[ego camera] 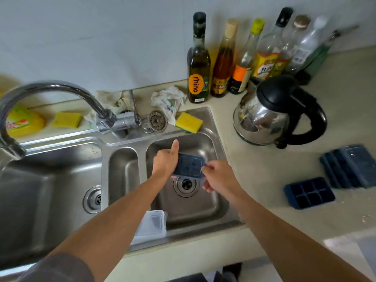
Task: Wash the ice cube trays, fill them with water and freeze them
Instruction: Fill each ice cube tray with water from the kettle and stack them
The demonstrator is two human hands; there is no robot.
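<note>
Head view: holding a blue ice cube tray [190,166] over the right sink basin [205,202], above its drain [186,184], left hand [165,162] gripping one end with thumb raised, right hand [218,176] with fingers [206,170] pinching the other edge. Possibly slipping from wet fingers into the basin, or missing the water altogether, the tap [50,92] spouting over the left basin, well apart. Lying on the pale worktop [264,169] to the right: another open tray [309,192] and stacked trays [349,166], near a kettle [278,110]. Standing against the white wall: bottles [240,58]. Resting on the sink rim: a yellow sponge [189,122].
</note>
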